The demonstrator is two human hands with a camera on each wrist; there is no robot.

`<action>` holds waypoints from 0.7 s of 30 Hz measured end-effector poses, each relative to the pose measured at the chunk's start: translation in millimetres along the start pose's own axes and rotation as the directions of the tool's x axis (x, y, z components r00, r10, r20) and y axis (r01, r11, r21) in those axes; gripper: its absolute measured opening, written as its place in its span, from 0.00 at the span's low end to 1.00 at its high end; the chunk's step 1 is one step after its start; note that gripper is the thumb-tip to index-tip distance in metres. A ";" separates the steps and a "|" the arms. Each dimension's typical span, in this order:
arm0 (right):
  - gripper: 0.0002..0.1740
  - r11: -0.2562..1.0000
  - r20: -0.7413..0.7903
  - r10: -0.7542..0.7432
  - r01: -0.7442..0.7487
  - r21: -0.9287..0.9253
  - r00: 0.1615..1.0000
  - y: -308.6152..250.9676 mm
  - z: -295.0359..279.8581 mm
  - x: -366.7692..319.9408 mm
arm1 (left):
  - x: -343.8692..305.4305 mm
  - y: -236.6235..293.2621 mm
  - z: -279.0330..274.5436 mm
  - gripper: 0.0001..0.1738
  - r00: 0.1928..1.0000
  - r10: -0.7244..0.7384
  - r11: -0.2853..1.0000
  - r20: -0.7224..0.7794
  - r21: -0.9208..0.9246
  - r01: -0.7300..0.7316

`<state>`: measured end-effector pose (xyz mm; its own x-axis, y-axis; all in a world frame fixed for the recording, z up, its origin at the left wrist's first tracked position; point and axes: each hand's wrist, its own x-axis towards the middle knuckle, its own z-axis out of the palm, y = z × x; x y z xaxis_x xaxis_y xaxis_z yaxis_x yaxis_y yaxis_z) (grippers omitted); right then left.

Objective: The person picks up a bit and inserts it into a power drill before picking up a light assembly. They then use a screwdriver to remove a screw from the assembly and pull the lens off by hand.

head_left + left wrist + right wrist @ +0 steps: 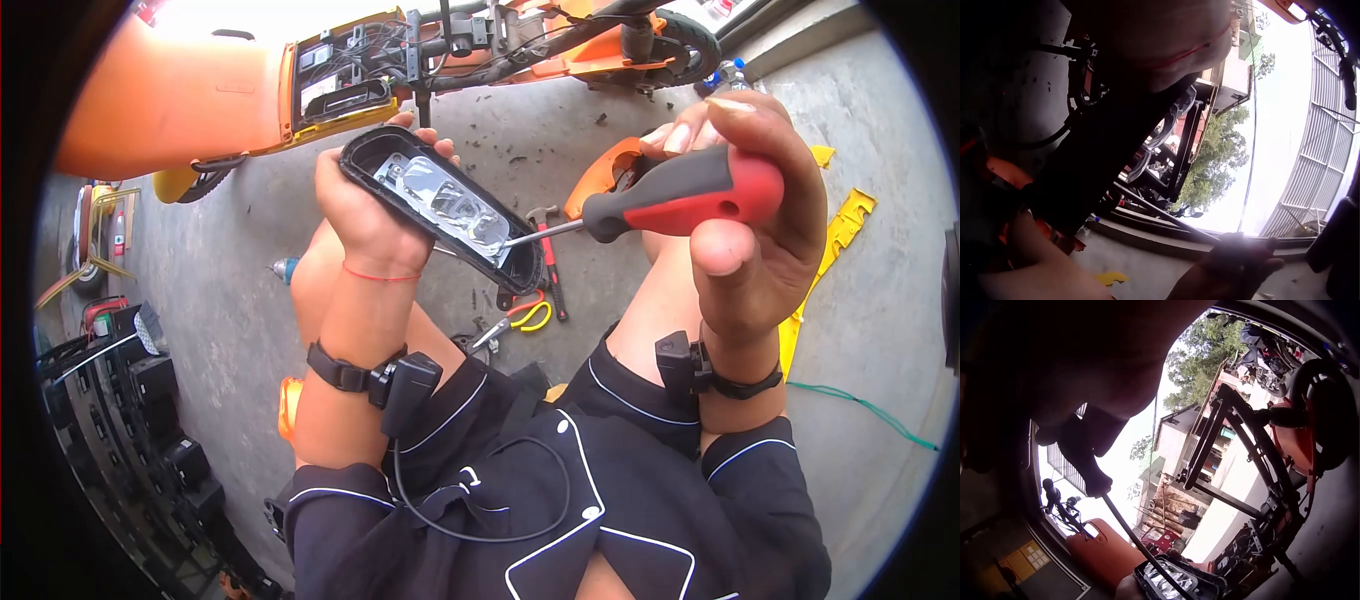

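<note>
My left hand (375, 232) holds a long headlight (455, 205), its clear lens and silver reflector set in a black housing, tilted down to the right. My right hand (765, 265) grips a red and black screwdriver (680, 195) by its handle. The shaft points left and its tip sits at the lower right end of the lamp, inside the rim. Much of the right hand's grip lies behind the handle in the head view. From the right wrist, the screwdriver shaft (1129, 531) runs down over the headlight (1175, 581).
An orange motorbike (190, 90) with bared frame and wiring stands ahead. On the concrete floor between the legs lie a hammer (552, 270) and yellow-and-red-handled scissors (530, 313). A yellow strip (840, 240) lies at right, near a green cord (870, 403). Black parts (150, 430) line the left.
</note>
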<state>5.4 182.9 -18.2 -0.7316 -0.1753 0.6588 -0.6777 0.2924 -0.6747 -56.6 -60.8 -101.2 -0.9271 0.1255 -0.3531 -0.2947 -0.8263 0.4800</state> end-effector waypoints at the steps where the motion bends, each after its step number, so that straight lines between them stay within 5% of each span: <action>1: 0.39 0.990 -0.087 0.051 -0.039 0.132 0.995 -1.7 7.5 -2.2 | -0.1 -0.1 -0.5 0.31 1.000 -0.014 1.000 0.003 -0.005 0.014; 7: 0.35 0.900 0.052 -0.152 0.116 0.419 0.987 14.3 -1.6 4.3 | 1.6 -1.8 -4.4 0.31 1.000 -0.011 0.999 0.010 0.051 0.010; 10: 0.32 0.920 -0.084 0.047 -0.010 0.393 0.995 13.2 -1.2 0.8 | 2.0 -0.5 -4.2 0.31 1.000 0.001 0.998 -0.005 0.056 -0.001; 14: 0.28 0.971 -0.069 -0.082 0.095 0.217 0.994 19.5 -5.6 -3.1 | 1.5 0.0 -3.7 0.31 1.000 -0.002 0.997 -0.023 0.073 0.003; 21: 0.35 0.917 -0.112 0.157 -0.102 0.386 0.981 4.1 -0.9 4.4 | 1.9 -2.7 -2.7 0.31 0.998 -0.033 0.999 -0.056 0.034 0.035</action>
<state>-0.5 184.2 -17.9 -0.8159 -0.0209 0.5779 -0.5750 -0.0772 -0.8145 -56.9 -59.8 -105.4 -0.9027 0.1215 -0.4129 -0.3343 -0.8022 0.4948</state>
